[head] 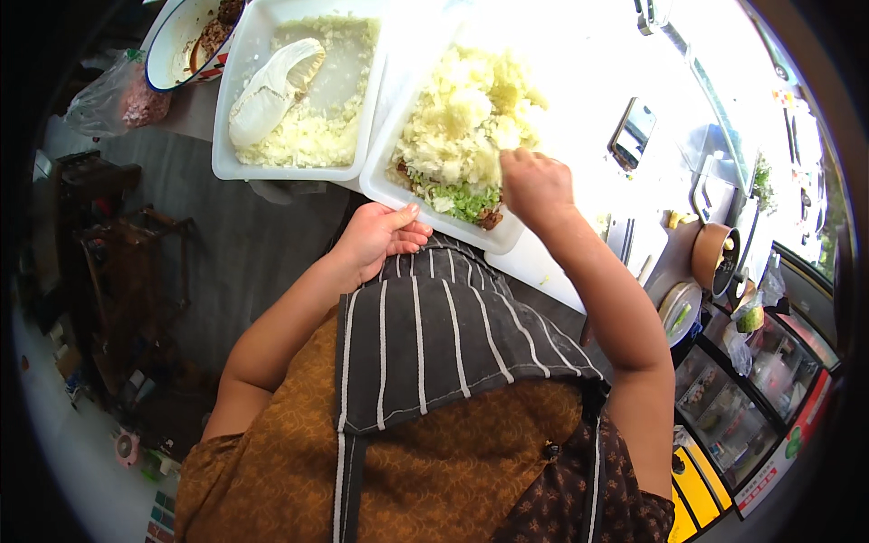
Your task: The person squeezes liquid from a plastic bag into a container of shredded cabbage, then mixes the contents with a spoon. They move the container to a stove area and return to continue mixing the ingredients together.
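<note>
A white plastic tub in front of me holds a heap of finely chopped pale vegetable, likely cabbage. Chopped green onion and brown bits of filling show at its near end. My left hand grips the near rim of this tub, thumb on top and fingers outside. Over the tub's right side, my right hand is curled at the edge of the heap. Its fingertips are turned away, so whatever they may hold is hidden.
A second white tub at left contains chopped vegetable and a white cloth bag. Beyond it are an enamel basin and a plastic bag of minced meat. At right lie a phone, a cleaver and a brown pot.
</note>
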Available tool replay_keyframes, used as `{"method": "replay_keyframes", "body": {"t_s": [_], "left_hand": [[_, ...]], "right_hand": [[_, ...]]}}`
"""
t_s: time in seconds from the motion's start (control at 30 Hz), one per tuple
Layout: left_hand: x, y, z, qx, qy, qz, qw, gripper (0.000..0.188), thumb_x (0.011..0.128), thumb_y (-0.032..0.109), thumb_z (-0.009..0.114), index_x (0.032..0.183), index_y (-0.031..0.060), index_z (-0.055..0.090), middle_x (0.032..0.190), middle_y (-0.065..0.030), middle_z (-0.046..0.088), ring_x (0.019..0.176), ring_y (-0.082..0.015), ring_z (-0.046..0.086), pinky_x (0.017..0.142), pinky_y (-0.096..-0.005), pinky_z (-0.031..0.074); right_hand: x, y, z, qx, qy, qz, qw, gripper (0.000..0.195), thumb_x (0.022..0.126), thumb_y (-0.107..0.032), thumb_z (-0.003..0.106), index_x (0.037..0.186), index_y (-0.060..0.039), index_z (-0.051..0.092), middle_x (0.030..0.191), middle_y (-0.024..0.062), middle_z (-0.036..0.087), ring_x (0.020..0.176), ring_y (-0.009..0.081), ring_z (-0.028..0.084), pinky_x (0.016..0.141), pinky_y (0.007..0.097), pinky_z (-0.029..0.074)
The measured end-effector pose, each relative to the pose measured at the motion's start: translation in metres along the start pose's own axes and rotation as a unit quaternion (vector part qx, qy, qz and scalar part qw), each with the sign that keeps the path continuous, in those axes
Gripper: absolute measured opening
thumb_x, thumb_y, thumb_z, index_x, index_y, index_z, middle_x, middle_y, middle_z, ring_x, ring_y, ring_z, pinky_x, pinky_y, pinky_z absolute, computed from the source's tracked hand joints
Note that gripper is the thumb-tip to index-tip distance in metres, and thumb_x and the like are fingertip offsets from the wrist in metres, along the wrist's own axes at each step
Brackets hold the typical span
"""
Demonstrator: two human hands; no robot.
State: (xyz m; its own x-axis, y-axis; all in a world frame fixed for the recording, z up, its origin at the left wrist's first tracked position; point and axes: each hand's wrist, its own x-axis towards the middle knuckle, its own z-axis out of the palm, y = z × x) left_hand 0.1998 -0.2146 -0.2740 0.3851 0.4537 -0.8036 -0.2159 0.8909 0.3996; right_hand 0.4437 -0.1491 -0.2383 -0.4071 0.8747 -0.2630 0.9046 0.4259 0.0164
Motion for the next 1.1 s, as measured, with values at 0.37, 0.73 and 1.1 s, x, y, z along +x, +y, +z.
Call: {"method": "replay_keyframes", "body": {"t_s": [0.37,0.73,1.1], "left_hand": [[0.004,-0.006,0.000,-0.010,0.034,-0.029,0.999,0.024,0.090,0.022,0.063,0.082,-0.0003,0.064,0.072,-0.0072,0.066,0.058,-0.0098,0.060,0.052,-0.0200,0.048],[0.013,-0.015,0.005,-0.020,0.031,-0.007,0.999,0.024,0.089,0.021,0.064,0.085,-0.0027,0.065,0.074,-0.0091,0.067,0.056,-0.0114,0.061,0.052,-0.0217,0.051],[0.017,-0.017,-0.001,-0.034,0.031,-0.002,0.999,0.024,0.090,0.019,0.062,0.084,-0.0040,0.065,0.077,-0.0124,0.068,0.060,-0.0134,0.064,0.054,-0.0226,0.052]], "right_hand": [[-0.036,-0.020,0.022,-0.062,0.022,-0.157,0.985,0.009,0.074,-0.012,0.058,0.082,-0.0081,0.059,0.069,0.0023,0.061,0.060,0.0173,0.064,0.048,0.0303,0.051],[0.033,0.041,0.001,-0.059,0.097,0.067,0.991,0.009,0.082,-0.008,0.050,0.077,-0.0112,0.057,0.065,0.0053,0.065,0.056,0.0223,0.065,0.049,0.0365,0.053],[-0.072,0.027,-0.006,-0.037,0.086,-0.133,0.987,0.026,0.073,-0.007,0.058,0.098,-0.0041,0.064,0.066,0.0001,0.061,0.059,0.0146,0.063,0.053,0.0294,0.052]]}}
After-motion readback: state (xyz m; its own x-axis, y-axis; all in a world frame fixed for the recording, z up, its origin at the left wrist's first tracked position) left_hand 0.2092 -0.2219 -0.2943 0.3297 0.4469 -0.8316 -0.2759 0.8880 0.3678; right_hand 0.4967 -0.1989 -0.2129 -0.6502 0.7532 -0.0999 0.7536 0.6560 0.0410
